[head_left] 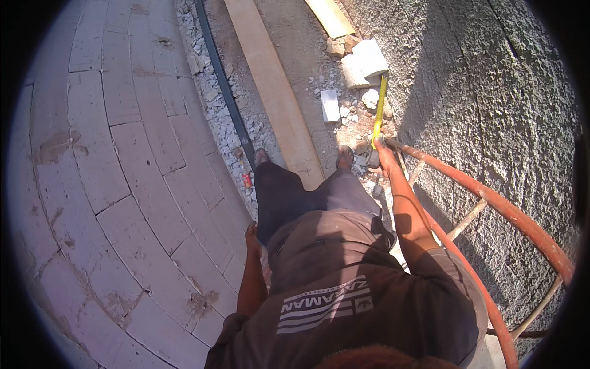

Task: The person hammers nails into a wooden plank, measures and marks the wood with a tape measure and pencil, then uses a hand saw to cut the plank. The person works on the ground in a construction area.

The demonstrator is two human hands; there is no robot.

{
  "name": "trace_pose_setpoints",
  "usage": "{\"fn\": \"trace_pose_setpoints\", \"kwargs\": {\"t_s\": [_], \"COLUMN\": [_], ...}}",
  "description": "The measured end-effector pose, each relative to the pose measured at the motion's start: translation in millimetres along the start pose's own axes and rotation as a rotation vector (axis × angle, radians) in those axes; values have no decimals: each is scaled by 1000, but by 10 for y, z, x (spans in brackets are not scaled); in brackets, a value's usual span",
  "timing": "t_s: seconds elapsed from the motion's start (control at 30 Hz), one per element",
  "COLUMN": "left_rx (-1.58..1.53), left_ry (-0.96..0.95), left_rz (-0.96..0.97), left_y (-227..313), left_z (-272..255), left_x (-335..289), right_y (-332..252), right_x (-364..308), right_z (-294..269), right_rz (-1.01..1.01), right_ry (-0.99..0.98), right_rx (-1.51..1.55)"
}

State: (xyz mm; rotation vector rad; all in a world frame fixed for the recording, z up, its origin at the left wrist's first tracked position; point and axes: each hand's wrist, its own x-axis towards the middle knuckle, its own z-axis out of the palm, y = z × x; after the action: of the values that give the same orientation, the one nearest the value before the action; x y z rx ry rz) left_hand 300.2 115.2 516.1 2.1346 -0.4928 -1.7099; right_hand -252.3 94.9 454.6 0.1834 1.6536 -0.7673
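Observation:
My right hand (385,157) is closed round a tape measure (372,160) with a dark case. Its yellow blade (380,111) is pulled out and runs forward to white block pieces (369,58) by the rough wall. My left hand (251,237) hangs low at my left side, near the block wall. That hand is small in view, and its fingers are too indistinct to tell whether they are open or closed.
A wall of pale blocks (141,160) rises on the left, a rough grey wall (491,104) on the right. An orange ladder (491,197) leans beside my right arm. A long wooden plank (276,86), a dark bar (224,86) and white rubble (215,111) lie on the ground.

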Motion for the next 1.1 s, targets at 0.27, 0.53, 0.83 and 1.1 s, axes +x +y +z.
{"fn": "trace_pose_setpoints", "kwargs": {"t_s": [0.27, 0.53, 0.83, 1.1], "left_rx": [-127, 430, 620, 982], "left_ry": [-295, -100, -116, -285], "left_rz": [-158, 298, -81, -91], "left_y": [1870, 4780, 4789, 4035], "left_z": [90, -23, 888, 1967], "left_x": [1733, 2782, 2888, 2592], "right_y": [-1326, -2670, -3806, -3544], "right_x": [781, 1604, 4172, 5922], "right_z": [1844, 3424, 3765, 3411], "right_rz": [8, -34, -8, 39], "right_ry": [-25, 12, 145, 238], "right_rx": [373, 578, 629, 634]}}
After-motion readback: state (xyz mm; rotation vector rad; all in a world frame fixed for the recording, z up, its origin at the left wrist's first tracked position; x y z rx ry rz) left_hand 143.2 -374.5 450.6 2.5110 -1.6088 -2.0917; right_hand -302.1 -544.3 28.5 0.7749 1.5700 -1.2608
